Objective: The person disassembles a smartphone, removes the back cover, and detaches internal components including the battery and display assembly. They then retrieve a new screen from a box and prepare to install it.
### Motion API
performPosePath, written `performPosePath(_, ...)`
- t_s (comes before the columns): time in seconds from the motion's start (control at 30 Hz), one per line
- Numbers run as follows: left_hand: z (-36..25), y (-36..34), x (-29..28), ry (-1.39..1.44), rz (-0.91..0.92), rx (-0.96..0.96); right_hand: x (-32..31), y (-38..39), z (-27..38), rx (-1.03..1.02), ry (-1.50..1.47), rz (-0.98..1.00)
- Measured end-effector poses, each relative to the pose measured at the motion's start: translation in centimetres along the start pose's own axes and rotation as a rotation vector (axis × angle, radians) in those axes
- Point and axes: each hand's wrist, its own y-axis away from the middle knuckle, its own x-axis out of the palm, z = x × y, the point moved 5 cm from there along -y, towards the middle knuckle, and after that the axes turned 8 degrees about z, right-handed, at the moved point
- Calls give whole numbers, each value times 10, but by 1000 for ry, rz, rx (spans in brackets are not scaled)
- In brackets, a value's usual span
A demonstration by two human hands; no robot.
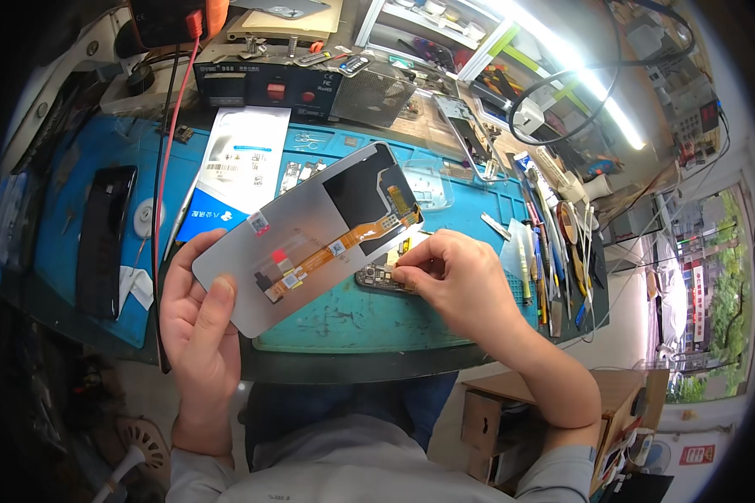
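Observation:
My left hand (200, 314) is closed around the lower left end of a phone screen (298, 251), thumb on top. The screen is tilted, its silvery back towards me, with an orange flex cable and a dark patch at its upper right. Just right of it, my right hand (455, 281) pinches thumb and forefinger together over an opened phone (376, 275) that lies on the blue mat (335, 323). Part of that phone is hidden behind the screen and my fingers. What the fingertips hold, if anything, is too small to make out.
A black phone panel (107, 239) and a white-and-blue package (236, 168) lie at the left. Behind stands a black machine (264, 88). An empty phone frame (470, 134) rests at the back right. Tweezers and other hand tools (549, 243) crowd the mat's right side.

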Motion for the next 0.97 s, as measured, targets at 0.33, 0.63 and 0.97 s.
performPosePath(0.33, 0, -1, 2, -14, 7, -6, -6, -12, 0, 159, -91, 185)
performPosePath(0.63, 0, -2, 2, -61, -11, 16, -7, -19, 0, 105, -22, 231)
performPosePath(0.97, 1, -2, 1, -90, 19, 36, -10, -21, 0, 111, -48, 272)
